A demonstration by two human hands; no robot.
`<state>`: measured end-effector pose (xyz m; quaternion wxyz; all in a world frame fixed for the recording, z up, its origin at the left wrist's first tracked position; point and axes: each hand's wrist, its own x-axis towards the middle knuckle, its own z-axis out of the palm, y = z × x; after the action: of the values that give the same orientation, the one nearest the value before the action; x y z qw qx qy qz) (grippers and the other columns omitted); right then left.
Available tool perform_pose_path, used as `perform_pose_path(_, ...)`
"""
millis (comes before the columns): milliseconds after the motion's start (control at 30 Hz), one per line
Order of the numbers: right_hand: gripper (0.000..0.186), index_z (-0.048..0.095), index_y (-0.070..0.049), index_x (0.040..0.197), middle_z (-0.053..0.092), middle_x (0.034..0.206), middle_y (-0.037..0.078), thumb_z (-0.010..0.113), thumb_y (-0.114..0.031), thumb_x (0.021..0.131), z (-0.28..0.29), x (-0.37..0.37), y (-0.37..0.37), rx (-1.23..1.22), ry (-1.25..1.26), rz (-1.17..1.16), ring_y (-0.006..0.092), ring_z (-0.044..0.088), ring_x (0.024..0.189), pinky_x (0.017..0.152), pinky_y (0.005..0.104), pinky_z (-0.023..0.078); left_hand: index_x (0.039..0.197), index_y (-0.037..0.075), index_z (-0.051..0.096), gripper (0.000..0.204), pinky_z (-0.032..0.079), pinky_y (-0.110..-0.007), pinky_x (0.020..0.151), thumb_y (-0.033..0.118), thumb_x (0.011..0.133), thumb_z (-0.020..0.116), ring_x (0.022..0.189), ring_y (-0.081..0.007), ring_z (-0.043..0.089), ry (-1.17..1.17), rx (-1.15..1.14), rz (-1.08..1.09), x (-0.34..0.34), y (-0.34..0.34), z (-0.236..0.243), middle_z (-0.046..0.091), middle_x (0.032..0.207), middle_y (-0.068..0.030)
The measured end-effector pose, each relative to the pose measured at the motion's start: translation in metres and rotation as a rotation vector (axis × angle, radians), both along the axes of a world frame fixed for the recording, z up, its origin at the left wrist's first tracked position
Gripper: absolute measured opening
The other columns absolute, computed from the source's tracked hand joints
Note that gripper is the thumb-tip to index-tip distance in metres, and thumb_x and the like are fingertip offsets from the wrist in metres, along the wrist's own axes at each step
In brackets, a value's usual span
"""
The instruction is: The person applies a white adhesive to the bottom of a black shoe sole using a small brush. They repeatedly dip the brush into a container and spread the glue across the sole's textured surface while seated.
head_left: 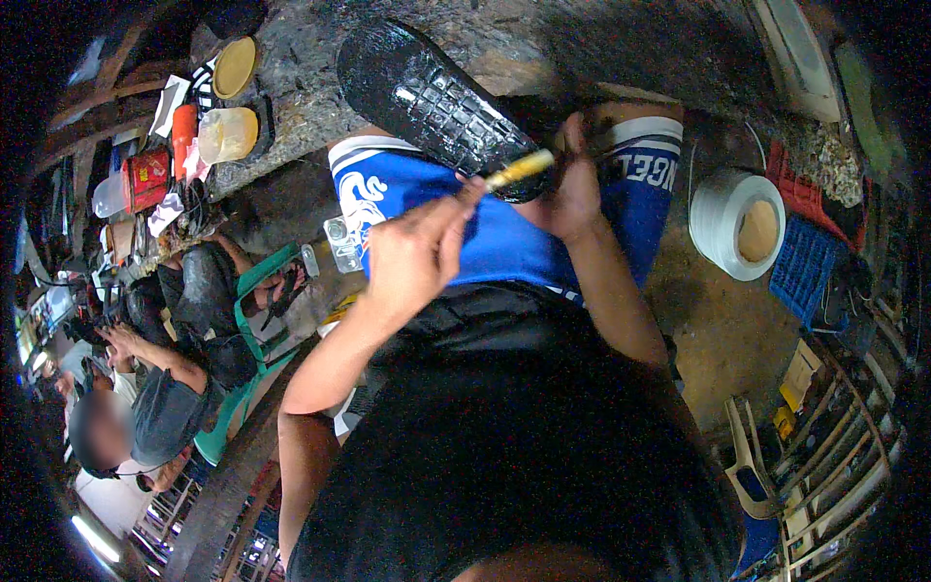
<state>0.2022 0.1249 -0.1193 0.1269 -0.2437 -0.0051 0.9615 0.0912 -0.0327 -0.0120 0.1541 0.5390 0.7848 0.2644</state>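
Note:
A long black shoe sole [427, 92] with a blocky tread lies slantwise over my lap, its surface shiny as if wet. My left hand [417, 252] is closed on a small brush [521, 170], whose pale yellow length reaches over the sole's near end. At that same end, my right hand [574, 199] grips the sole, with its fingers pointing away from me and partly hidden behind it. Beneath both hands are blue shorts [504, 242] with white trim.
On a worn bench at the far left stand a translucent tub [228, 134], a yellowish lid [234, 68] and a red can [146, 181]. A white roll [737, 225] and a blue crate [807, 270] lie right. Another person [175, 407] sits at left near a green chair [247, 335].

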Motion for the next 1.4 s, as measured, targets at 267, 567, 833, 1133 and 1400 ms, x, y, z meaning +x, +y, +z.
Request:
perform_pose_path(267, 0.101, 0.034, 0.004, 0.152, 0.045, 0.153, 0.02, 0.03, -0.078, 0.094, 0.005, -0.005, 0.002, -0.06, 0.014, -0.002, 0.0399, 0.043, 0.141, 0.119, 0.0612, 0.026, 0.119, 0.017, 0.073, 0.024, 0.053, -0.041, 0.053, 0.018, 0.097, 0.063, 0.055, -0.0307, 0.067, -0.013, -0.11, 0.172, -0.026, -0.003, 0.001, 0.068, 0.073, -0.0148)
perform_pose_path(567, 0.102, 0.029, 0.005, 0.154, 0.038, 0.156, 0.023, 0.03, -0.077, 0.094, 0.018, -0.005, 0.005, -0.084, 0.078, 0.018, 0.0414, 0.037, 0.145, 0.119, 0.0661, 0.023, 0.115, 0.017, 0.076, 0.022, 0.051, -0.039, 0.054, 0.02, 0.098, 0.062, 0.054, -0.0288, 0.066, 0.09, 0.156, 0.126, -0.098, 0.012, 0.006, 0.068, 0.069, -0.0156)
perform_pose_path(833, 0.093, 0.031, -0.004, 0.156, 0.035, 0.159, 0.02, 0.039, -0.073, 0.095, 0.021, -0.002, 0.007, -0.198, 0.133, 0.024, 0.0405, 0.032, 0.147, 0.119, 0.0689, 0.018, 0.115, 0.018, 0.074, 0.023, 0.053, -0.046, 0.059, 0.024, 0.1, 0.058, 0.066, -0.0395, 0.068, 0.305, 0.021, 0.329, -0.14, 0.03, -0.002, 0.067, 0.07, -0.0197)
perform_pose_path(1133, 0.085, 0.047, -0.007, 0.148, 0.049, 0.15, 0.017, 0.034, -0.074, 0.096, 0.024, -0.002, 0.007, -0.171, 0.078, 0.021, 0.0369, 0.047, 0.139, 0.118, 0.0578, 0.032, 0.121, 0.022, 0.073, 0.026, 0.055, -0.042, 0.059, 0.019, 0.096, 0.063, 0.064, -0.0325, 0.069, 0.197, 0.018, 0.164, -0.1, 0.004, -0.006, 0.071, 0.081, -0.0138)
perform_pose_path(1400, 0.097, 0.04, 0.001, 0.15, 0.047, 0.151, 0.021, 0.042, -0.077, 0.092, 0.009, 0.0, 0.003, -0.128, -0.063, 0.047, 0.0401, 0.046, 0.138, 0.117, 0.0604, 0.032, 0.121, 0.017, 0.072, 0.032, 0.057, -0.038, 0.064, 0.011, 0.09, 0.066, 0.071, -0.0262, 0.072, 0.027, -0.026, -0.137, -0.04, -0.008, 0.002, 0.074, 0.086, -0.0084)
